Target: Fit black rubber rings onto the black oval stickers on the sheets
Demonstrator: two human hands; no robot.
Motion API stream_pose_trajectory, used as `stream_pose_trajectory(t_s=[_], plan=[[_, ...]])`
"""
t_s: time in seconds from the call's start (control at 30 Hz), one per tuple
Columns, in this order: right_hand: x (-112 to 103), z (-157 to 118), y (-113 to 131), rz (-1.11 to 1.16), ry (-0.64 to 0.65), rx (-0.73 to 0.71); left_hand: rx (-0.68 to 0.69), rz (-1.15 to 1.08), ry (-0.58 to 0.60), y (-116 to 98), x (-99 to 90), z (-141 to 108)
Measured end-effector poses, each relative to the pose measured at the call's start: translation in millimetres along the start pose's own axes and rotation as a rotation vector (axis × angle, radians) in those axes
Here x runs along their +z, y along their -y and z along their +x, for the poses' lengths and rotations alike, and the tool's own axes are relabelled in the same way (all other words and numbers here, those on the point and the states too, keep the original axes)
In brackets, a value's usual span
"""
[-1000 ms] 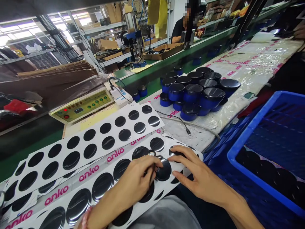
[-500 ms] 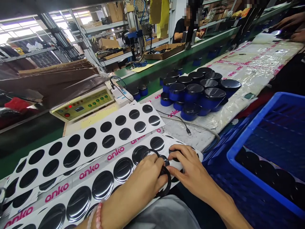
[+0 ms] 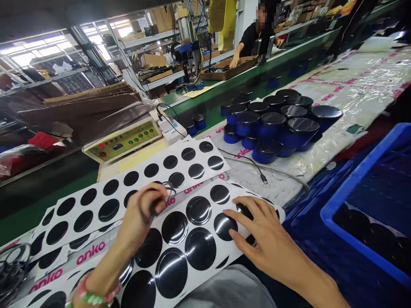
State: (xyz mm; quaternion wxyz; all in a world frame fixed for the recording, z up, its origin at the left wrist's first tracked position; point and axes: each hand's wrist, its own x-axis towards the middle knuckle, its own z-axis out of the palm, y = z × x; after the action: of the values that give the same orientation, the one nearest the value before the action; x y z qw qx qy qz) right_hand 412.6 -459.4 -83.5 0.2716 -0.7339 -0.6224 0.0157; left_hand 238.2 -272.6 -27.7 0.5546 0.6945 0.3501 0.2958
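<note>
My left hand [image 3: 146, 205] is raised over the sticker sheets, fingers curled around thin black rings [image 3: 171, 189] that stick out past the fingertips; blur hides how many. Below lies the near white sheet [image 3: 221, 247] with glossy black round stickers [image 3: 201, 249] in rows. My right hand [image 3: 261, 229] rests on this sheet's right end, fingers spread and holding nothing. Its fingertips touch the area around a sticker [image 3: 225, 226]. A second sheet [image 3: 184, 167] of smaller-looking black discs lies behind. At the lower left sits a tangle of black rings [image 3: 14, 271].
Stacked blue pots with black lids [image 3: 268, 119] stand beyond the sheets. A cable plug [image 3: 263, 179] lies before them. A control box [image 3: 123, 141] stands back left. The blue crate [image 3: 327, 209] at right holds black round pieces. A person [image 3: 250, 40] reaches into a cardboard box [image 3: 224, 73].
My left hand has moved left and up, away from my right hand, carrying black rings. My right hand stays on the sheet. The person behind now reaches into the box.
</note>
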Motion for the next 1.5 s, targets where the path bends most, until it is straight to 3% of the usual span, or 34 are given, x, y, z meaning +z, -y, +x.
stream_pose_trajectory(t_s=[0.1,0.17,0.33,0.47,0.63,0.8,0.93,1.03,1.1,1.23,1.33,1.4,1.43,1.5], plan=[[9,9,8,0.039,-0.053,-0.063,0.147,0.628,0.247,0,19.3,-3],[15,13,11,0.077,-0.049,-0.091,0.169,0.908,0.370,1,35.3,-3],[19,13,10,0.092,-0.045,-0.086,0.167,1.226,0.554,-9,52.8,2],[19,13,9,0.077,-0.050,-0.099,0.245,1.372,0.599,-11,62.3,0],[19,14,9,0.076,-0.031,-0.088,0.349,1.355,0.632,-6,58.2,2],[18,14,10,0.085,-0.039,-0.079,0.244,1.230,0.561,-10,40.9,5],[18,13,9,0.076,-0.034,-0.089,0.206,1.138,0.607,-14,48.6,-2],[19,13,8,0.077,-0.026,-0.098,0.223,1.044,0.571,-11,53.9,-5],[18,13,9,0.077,-0.021,-0.101,0.220,0.976,0.531,-6,47.5,-2],[17,15,10,0.078,-0.015,-0.093,0.142,0.765,0.373,2,5.5,10],[17,16,11,0.075,-0.019,-0.093,0.099,0.347,0.016,-6,-26.4,8],[18,17,10,0.066,-0.031,-0.101,0.179,0.282,-0.103,-13,-31.2,-5],[19,17,10,0.060,-0.036,-0.104,0.242,0.375,-0.048,-15,-27.2,-14],[20,16,9,0.048,-0.044,-0.108,0.338,0.630,0.181,-15,-9.1,-34]])
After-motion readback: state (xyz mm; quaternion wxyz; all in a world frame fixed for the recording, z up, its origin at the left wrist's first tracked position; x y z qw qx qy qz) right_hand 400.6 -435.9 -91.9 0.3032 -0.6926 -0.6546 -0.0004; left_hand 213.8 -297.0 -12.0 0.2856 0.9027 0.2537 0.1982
